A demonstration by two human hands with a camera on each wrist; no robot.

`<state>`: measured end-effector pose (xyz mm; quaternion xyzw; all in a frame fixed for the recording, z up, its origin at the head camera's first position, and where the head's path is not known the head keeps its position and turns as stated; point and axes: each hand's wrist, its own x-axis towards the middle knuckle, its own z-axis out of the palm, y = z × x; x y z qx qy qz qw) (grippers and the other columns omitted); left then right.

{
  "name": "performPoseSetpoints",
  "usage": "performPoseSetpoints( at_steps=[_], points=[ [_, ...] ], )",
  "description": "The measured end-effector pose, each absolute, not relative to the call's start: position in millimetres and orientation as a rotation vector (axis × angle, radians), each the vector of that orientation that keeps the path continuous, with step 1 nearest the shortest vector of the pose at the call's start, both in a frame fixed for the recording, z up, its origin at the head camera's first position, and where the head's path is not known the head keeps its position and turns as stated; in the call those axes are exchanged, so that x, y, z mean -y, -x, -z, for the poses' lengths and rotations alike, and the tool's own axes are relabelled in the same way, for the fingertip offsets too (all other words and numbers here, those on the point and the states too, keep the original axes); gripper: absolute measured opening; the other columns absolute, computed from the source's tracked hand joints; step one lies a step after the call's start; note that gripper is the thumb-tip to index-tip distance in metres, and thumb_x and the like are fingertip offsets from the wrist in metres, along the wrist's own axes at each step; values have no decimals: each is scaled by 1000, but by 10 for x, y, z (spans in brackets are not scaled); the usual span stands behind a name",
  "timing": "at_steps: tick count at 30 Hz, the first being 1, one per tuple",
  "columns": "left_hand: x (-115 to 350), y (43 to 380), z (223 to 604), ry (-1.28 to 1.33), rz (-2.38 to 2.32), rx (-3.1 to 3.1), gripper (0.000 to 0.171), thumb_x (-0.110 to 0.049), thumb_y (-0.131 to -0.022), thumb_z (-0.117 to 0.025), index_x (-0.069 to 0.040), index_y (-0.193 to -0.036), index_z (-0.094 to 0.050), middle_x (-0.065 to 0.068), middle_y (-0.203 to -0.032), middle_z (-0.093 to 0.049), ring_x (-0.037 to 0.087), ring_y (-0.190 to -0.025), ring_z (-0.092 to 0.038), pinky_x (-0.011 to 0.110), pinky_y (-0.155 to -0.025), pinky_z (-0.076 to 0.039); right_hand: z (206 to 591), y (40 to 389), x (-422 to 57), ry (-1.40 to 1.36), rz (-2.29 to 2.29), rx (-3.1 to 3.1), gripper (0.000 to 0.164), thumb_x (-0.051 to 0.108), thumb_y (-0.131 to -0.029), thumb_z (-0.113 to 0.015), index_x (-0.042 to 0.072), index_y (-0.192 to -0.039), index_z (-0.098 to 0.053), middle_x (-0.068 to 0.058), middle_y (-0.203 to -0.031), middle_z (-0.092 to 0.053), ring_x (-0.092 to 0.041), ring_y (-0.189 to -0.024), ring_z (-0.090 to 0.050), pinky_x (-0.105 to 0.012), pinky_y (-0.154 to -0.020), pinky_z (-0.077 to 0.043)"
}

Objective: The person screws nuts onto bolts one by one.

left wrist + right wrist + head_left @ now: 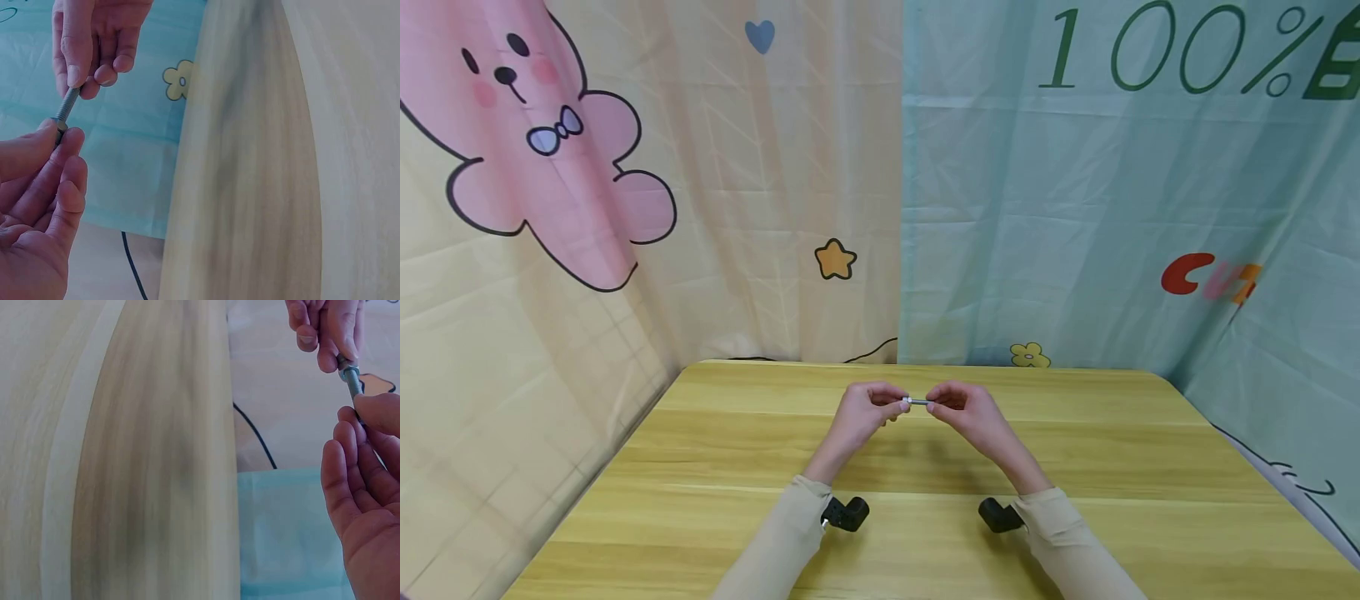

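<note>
A small metal bolt (918, 402) spans the gap between the two hands, held above the wooden table. The left hand (867, 412) pinches its thicker end between thumb and fingertips, where a hex-shaped piece (61, 125) shows in the left wrist view. From the other side, the right hand (972, 414) pinches the thin end of the shank. Threads are visible along the bare shank (67, 105) between the hands. Fingertips hide both ends of the bolt. In the right wrist view a collar-like ring (350, 372) sits on the bolt right at the left fingertips.
The wooden table (917, 550) stretches under both forearms to a curtain (1037, 208) behind. Black wrist-worn devices (848, 514) hang at the sleeve cuffs. A dark cable (255, 434) runs beyond the table's far edge.
</note>
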<state>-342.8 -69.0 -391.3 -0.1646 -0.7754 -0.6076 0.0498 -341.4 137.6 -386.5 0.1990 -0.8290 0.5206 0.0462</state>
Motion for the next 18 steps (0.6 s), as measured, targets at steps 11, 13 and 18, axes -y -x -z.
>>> performPoseSetpoints(
  at_steps=[11, 13, 18],
  points=[
    [694, 3567, 4080, 454, 1846, 2498, 11, -1, -86, -74, 5, -95, -72, 16, -81, -72, 17, -62, -61, 34, -59, -50, 4052, 3591, -1398, -614, -1651, 2623, 14, 6, -90, -71, -3, -101, -69, -10, -91, -70, -27, -85, -66, -46, -78, -54],
    [693, 3582, 4114, 436, 1846, 2521, 10, 0, -85, -74, 6, -94, -72, 14, -80, -72, 17, -62, -62, 34, -60, -50, 4086, 3612, -1397, -614, -1649, 2638, 15, 5, -90, -71, -5, -101, -69, -11, -90, -70, -25, -83, -65, -43, -77, -54],
    [697, 3610, 4202, 402, 1894, 2540, 9, 3, -84, -73, 7, -92, -72, 14, -78, -72, 18, -64, -63, 29, -58, -50, 4175, 3660, -1373, -591, -1593, 2674, 12, 4, -88, -72, -3, -97, -71, -10, -87, -70, -18, -77, -63, -31, -68, -52]
  ],
)
